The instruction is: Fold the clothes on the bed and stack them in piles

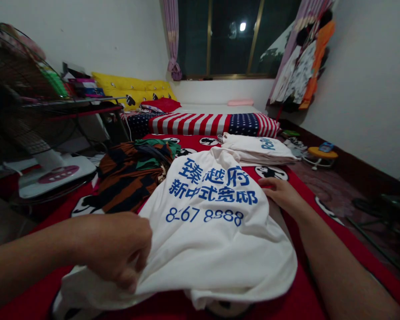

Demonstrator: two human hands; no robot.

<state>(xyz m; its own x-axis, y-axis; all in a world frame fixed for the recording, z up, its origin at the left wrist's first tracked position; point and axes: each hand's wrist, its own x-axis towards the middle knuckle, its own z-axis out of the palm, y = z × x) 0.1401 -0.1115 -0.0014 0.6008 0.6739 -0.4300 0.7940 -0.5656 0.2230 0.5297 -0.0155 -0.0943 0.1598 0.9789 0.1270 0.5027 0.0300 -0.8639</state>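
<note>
A white T-shirt [216, 249] with blue Chinese characters and digits lies spread over a red patterned bed cover [293, 191], its fabric rumpled and its near edge bunched. My left hand [120, 249] is closed on the shirt at its near left side, the fingers curled down into the cloth. At the shirt's far right edge, my right hand [282, 193] pinches the fabric between thumb and fingers, though the fingertips are partly hidden by the cloth.
Crumpled dark striped clothes [126, 173] lie left of the shirt. Behind it rests a folded white garment pile [256, 149]. A fan base [53, 175] stands at left, a small stool [322, 153] at right. Beyond is a bed with a striped, starred cover [193, 124].
</note>
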